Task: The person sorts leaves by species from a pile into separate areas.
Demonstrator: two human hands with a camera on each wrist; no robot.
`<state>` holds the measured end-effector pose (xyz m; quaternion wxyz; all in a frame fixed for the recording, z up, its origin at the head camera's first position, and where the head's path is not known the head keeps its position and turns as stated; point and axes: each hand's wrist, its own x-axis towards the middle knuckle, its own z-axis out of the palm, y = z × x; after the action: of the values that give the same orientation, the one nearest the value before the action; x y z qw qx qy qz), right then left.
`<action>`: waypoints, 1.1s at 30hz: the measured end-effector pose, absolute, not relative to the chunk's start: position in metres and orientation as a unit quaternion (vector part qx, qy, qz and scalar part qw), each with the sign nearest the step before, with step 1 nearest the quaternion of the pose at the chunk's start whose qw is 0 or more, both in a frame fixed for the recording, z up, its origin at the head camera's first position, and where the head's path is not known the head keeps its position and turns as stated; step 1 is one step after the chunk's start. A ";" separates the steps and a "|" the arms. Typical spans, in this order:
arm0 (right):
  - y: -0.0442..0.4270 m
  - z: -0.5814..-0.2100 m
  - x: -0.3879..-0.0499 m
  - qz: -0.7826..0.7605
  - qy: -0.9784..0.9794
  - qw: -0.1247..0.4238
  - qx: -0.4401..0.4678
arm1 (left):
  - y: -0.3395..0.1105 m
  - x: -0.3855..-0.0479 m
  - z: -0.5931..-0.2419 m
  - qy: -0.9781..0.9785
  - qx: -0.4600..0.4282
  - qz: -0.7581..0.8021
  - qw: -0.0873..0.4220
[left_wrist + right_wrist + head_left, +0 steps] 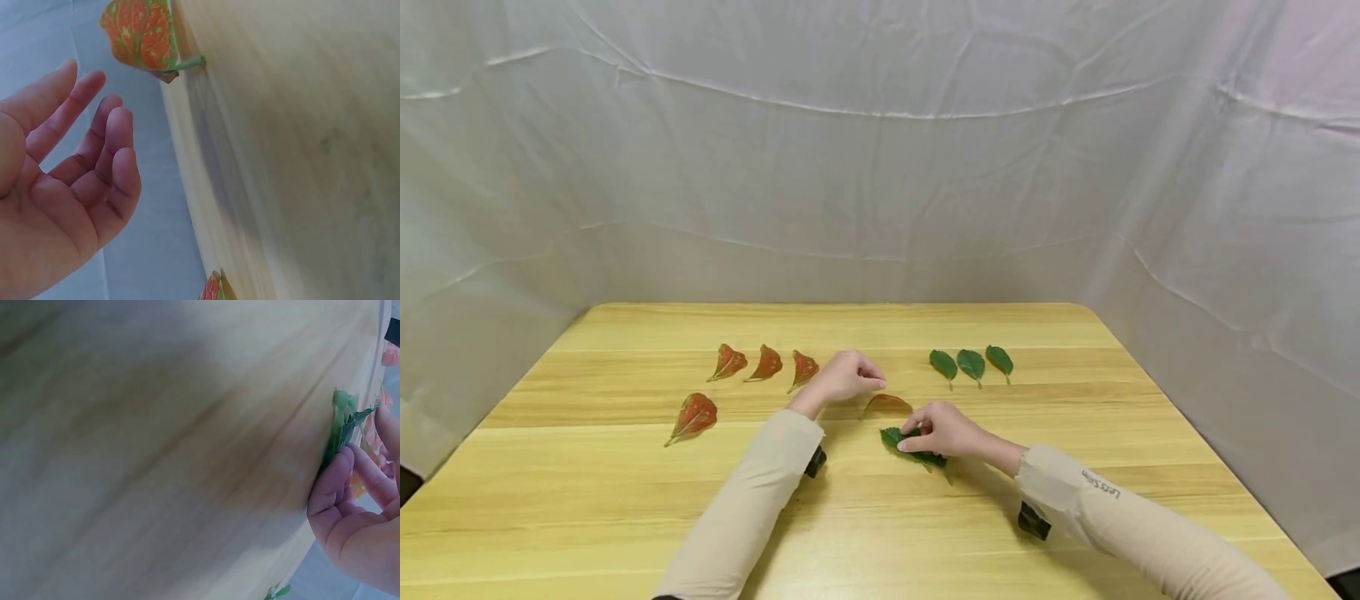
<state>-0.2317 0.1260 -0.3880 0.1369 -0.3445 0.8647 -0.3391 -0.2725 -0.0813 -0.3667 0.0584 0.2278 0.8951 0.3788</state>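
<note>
My right hand is at the middle of the table, thumb and fingers pinching a green leaf that lies with other green leaf parts under the hand. In the right wrist view the serrated green leaf sits between thumb and fingertips. Beyond and left of it, my left hand hovers above the table with loosely bent fingers and nothing in them. A red-green leaf rests between the two hands. The left wrist view shows a red leaf with a green stem past the fingertips.
Three red leaves stand in a row at the back left, and another red leaf lies nearer. Three green leaves form a row at the back right. The wooden table is bordered by pale sheeting.
</note>
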 end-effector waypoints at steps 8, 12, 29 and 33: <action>0.125 -0.389 -0.231 -0.332 0.867 0.138 -0.344 | -0.077 -0.274 -0.372 0.878 0.264 0.390 0.086; 0.126 -0.390 -0.232 -0.331 0.869 0.140 -0.341 | -0.075 -0.275 -0.374 0.876 0.276 0.384 0.097; 0.127 -0.390 -0.234 -0.320 0.872 0.135 -0.344 | -0.067 -0.282 -0.376 0.877 0.281 0.354 0.163; 0.127 -0.391 -0.234 -0.319 0.873 0.135 -0.344 | -0.067 -0.283 -0.376 0.878 0.272 0.348 0.186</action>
<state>-0.2342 0.1265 -0.3913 0.1350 -0.3437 0.8730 -0.3188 -0.2828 -0.0667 -0.3763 0.1857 0.2718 0.8777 0.3483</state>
